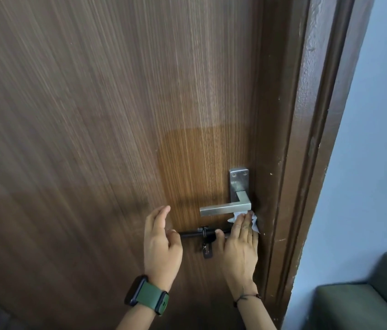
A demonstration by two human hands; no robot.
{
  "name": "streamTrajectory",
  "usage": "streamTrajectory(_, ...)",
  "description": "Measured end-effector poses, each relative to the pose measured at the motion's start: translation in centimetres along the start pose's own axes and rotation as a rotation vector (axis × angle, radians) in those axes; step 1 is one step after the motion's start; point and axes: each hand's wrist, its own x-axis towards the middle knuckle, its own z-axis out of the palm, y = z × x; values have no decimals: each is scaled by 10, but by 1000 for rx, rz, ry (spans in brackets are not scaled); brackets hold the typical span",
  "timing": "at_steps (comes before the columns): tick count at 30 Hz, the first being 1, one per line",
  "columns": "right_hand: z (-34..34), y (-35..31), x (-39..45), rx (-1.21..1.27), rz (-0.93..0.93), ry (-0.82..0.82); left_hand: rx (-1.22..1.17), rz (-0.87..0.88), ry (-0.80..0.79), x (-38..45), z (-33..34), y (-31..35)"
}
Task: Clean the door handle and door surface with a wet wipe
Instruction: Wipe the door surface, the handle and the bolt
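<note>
Setting: brown wood-grain door (92,115) fills most of the view, with a darker brown door frame (306,139) along its right edge and a pale blue wall (378,115) beyond that.
Landmark: door handle (225,209), a square silver lever on a tall silver plate (238,182), sits low on the door close to the frame; the lever lies level and points away from the frame.
Damp patch: a darker, shinier area of door (187,163) spreads above the handle and to the side of it away from the frame.
Bolt: a black sliding bolt (199,234) runs level just below the handle, with a small hanging piece under it.
Wet wipe: white wet wipe (254,221) is crumpled just under the handle's corner, at the plate end, pressed against the door next to the frame.
Right hand: right hand (240,248) reaches up from below the handle, fingers straight and held together, lying flat over the wipe and pinning it to the door; the thumb rests by the bolt. A thin dark cord circles the wrist.
Left hand: left hand (161,244) is below the free end of the handle, holding nothing, fingers loosely curved and spread, near the bolt's end; whether it touches the door I cannot tell.
Watch: a dark watch with a green strap (148,297) is on the left wrist.
Corner: a green cushioned seat (366,301) shows far below the handle, past the frame.
</note>
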Motion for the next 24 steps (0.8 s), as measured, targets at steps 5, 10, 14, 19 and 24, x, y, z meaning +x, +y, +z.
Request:
streamTrajectory(5, 5, -36, -18, -41, -153, -51, 5, -64, 18, 2, -6, -10)
streamTrajectory(10, 3, -79, -22, -14, -369, -90, 7, -52, 24, 6, -6, -8)
streamTrajectory(14, -16, -109, 11, 46, -515, -10, -15, -20, 78, 13, -11, -5)
streamTrajectory(19, -34, -128, 34, -47, -577, 167, -8, -21, 144, 19, -11, -3)
streamTrajectory(24, -62, -105, 57, -19, -370, 240, -42, -52, 125, 11, -8, -8)
